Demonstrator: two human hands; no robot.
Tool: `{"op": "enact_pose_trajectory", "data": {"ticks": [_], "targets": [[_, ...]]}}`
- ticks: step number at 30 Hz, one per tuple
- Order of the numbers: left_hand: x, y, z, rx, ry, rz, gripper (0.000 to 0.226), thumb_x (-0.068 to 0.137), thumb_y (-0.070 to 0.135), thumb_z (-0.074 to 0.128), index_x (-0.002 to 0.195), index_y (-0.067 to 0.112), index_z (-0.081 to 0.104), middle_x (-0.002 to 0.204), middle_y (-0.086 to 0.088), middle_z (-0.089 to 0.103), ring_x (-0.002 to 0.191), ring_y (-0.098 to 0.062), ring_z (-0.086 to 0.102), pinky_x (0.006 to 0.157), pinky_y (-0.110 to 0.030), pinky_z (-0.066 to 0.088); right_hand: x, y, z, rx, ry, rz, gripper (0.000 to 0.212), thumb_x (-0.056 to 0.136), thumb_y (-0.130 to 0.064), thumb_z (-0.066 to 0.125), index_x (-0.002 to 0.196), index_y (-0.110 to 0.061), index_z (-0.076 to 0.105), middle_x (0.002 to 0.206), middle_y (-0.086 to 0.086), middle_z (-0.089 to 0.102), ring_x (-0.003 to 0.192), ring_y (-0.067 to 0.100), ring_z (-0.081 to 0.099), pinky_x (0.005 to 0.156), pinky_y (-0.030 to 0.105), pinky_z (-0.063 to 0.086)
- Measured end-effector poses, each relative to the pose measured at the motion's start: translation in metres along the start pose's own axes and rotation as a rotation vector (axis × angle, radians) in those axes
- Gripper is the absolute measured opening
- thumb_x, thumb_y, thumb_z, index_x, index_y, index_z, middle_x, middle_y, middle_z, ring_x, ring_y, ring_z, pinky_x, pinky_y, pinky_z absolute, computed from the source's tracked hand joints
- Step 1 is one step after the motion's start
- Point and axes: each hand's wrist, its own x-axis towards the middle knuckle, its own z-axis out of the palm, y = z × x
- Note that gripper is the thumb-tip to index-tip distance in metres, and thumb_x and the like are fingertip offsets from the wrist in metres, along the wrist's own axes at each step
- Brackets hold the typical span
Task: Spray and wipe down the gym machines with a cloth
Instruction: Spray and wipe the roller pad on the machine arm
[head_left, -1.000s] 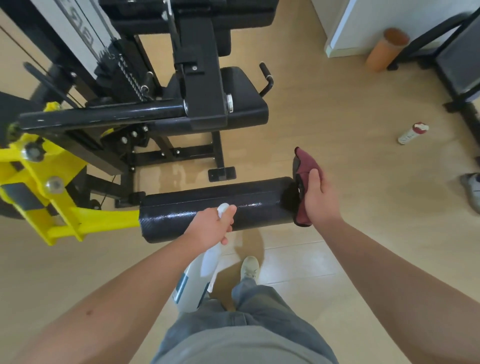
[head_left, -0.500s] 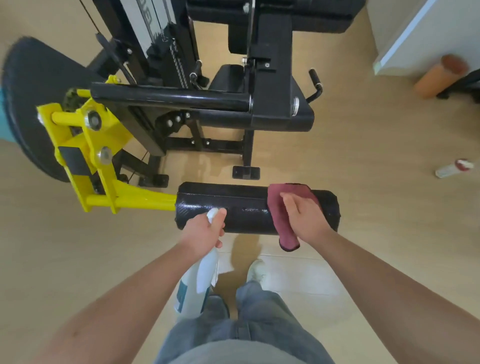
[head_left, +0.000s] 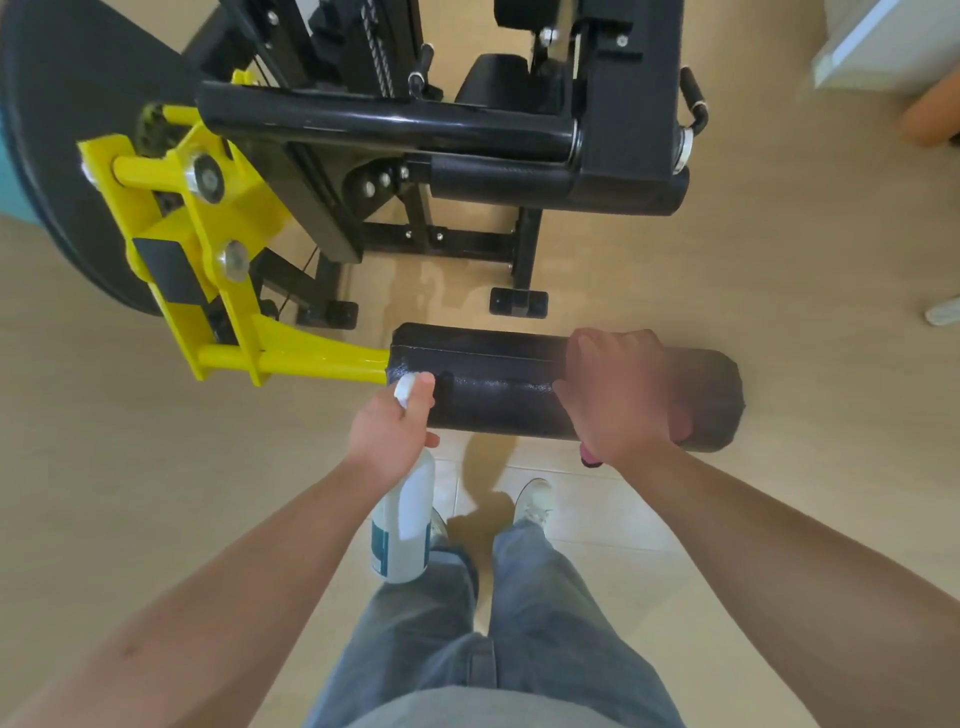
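A white spray bottle (head_left: 405, 519) is gripped by the left hand (head_left: 389, 436), fingers curled round its neck, at the black foam roller's (head_left: 498, 384) left end. A red cloth (head_left: 589, 460) is pressed on the roller's middle under the right hand (head_left: 618, 395), its fingers bent and close together.

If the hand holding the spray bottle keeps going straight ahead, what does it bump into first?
The left hand, gripping the spray bottle, points at the black roller pad. It would probably bump that first, almost at once, though depth is hard to judge.

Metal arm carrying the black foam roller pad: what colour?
Bright yellow. The yellow metal arm shows best in the head view, left of the black roller pad.
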Motion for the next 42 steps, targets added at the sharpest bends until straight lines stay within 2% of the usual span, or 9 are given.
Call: {"op": "enact_pose_trajectory", "data": {"ticks": [4,8,13,21,25,29,34,37,42], "targets": [[0.006,-0.012,-0.005,-0.006,0.09,0.067,0.044,0.104,0.059,0.034,0.106,0.025,0.063,0.1,-0.004,0.073,0.058,0.006,0.064,0.066,-0.03,0.045,0.005,-0.014,0.003,0.046,0.037,-0.03,0.065,0.102,-0.059,0.024,0.152,-0.018,0.032,0.155,0.009,0.045,0.144,0.033,0.037,0.12,0.058,0.028],[0.01,-0.021,-0.012,-0.039,0.14,0.122,0.038,0.105,0.058,0.032,0.106,0.031,0.059,0.126,0.001,0.055,0.063,0.004,0.069,0.082,-0.034,0.051,0.014,-0.038,0.001,0.111,0.065,-0.117,0.06,0.105,-0.051,0.025,0.153,-0.018,0.035,0.156,0.005,0.045,0.144,0.029,0.039,0.119,0.053,0.032],[0.016,-0.024,-0.019,-0.047,0.056,0.062,0.046,0.106,0.054,0.033,0.117,0.02,0.063,0.085,0.002,0.076,0.058,0.015,0.06,0.059,-0.024,0.04,0.034,-0.098,-0.009,0.196,0.115,-0.267,0.052,0.106,-0.044,0.028,0.15,-0.021,0.04,0.151,-0.003,0.05,0.137,0.022,0.045,0.112,0.048,0.038],[0.029,-0.035,-0.028,-0.134,0.045,0.053,0.045,0.106,0.053,0.036,0.103,0.021,0.068,0.066,0.004,0.075,0.056,0.007,0.06,0.055,-0.015,0.038,0.048,-0.17,-0.011,0.266,0.131,-0.456,0.059,0.102,-0.042,0.026,0.15,-0.015,0.045,0.15,0.007,0.051,0.14,0.029,0.045,0.117,0.047,0.032],[0.034,-0.039,-0.032,-0.248,0.073,0.068,0.047,0.108,0.049,0.033,0.093,0.025,0.069,0.063,0.006,0.073,0.061,0.004,0.064,0.056,-0.008,0.04,0.054,-0.194,-0.016,0.458,0.079,-0.57,0.066,0.095,-0.033,0.024,0.153,-0.008,0.043,0.155,0.01,0.047,0.147,0.029,0.04,0.123,0.043,0.027],[0.033,-0.043,-0.029,-0.171,0.05,0.081,0.046,0.107,0.054,0.034,0.09,0.024,0.066,0.067,0.005,0.075,0.066,0.006,0.063,0.054,-0.009,0.038,0.056,-0.164,-0.024,0.596,0.026,-0.571,0.056,0.104,-0.027,0.042,0.158,-0.013,0.032,0.163,0.008,0.036,0.149,0.023,0.035,0.122,0.035,0.028],[0.031,-0.046,-0.028,-0.159,0.017,0.115,0.046,0.106,0.055,0.034,0.092,0.024,0.065,0.073,0.0,0.076,0.076,-0.001,0.066,0.065,-0.021,0.043,0.051,-0.167,-0.025,0.429,0.18,-0.367,0.046,0.104,-0.037,0.044,0.145,-0.019,0.05,0.132,0.004,0.062,0.114,0.025,0.057,0.098,0.039,0.043],[0.033,-0.051,-0.029,-0.201,-0.005,0.095,0.047,0.106,0.057,0.034,0.095,0.023,0.065,0.073,0.0,0.077,0.084,-0.008,0.068,0.068,-0.022,0.044,0.044,-0.178,-0.018,0.447,0.237,-0.371,0.039,0.106,-0.027,0.042,0.142,-0.019,0.055,0.136,0.006,0.065,0.127,0.03,0.055,0.106,0.042,0.041],[0.03,-0.059,-0.031,-0.216,-0.031,0.073,0.049,0.104,0.06,0.034,0.103,0.023,0.066,0.066,0.004,0.075,0.071,-0.004,0.067,0.062,-0.024,0.042,0.015,-0.16,0.009,0.204,0.227,-0.654,0.047,0.105,-0.029,0.038,0.149,-0.017,0.05,0.153,0.002,0.053,0.15,0.033,0.034,0.122,0.053,0.028]]}}
